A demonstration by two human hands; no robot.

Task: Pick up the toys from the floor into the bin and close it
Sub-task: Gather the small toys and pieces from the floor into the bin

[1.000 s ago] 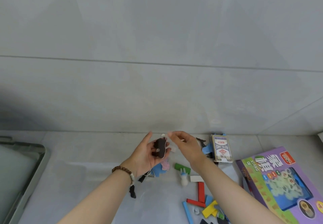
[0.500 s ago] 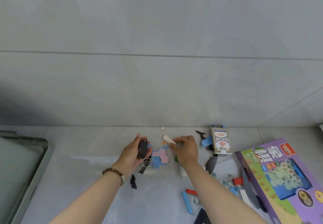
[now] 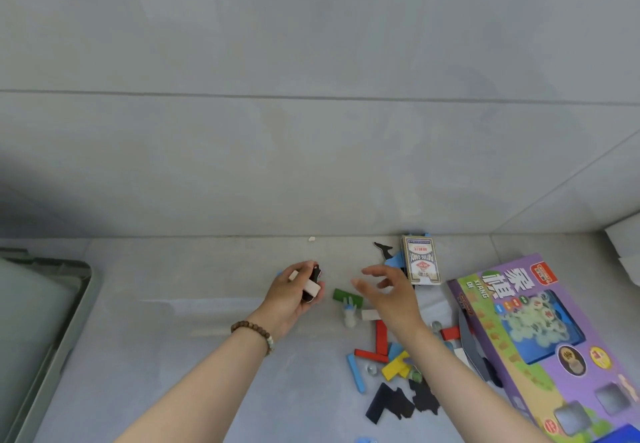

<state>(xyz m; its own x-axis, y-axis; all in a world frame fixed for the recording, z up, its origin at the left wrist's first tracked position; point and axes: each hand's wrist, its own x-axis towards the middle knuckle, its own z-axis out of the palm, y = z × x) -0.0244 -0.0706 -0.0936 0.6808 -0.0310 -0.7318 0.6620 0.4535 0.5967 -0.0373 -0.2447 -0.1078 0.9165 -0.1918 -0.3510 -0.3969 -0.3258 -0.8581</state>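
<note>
On the floor ahead, seen from the head camera, the left hand has its grip pinched around a pale wooden block and some dark flat pieces, while the right hand hovers with fingers spread over a green block just beside it. That block looks light, rigid and easy to pinch across its short sides; its long axis runs left-right, tilted slightly. The bin sits well apart at the left.

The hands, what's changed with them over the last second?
The pale block that the right hand pinched half a second ago now sits in the left hand, added to the dark pieces in its grip. The right hand has let go and hovers open over the green block. The card deck, purple game box and bin stayed put.
</note>
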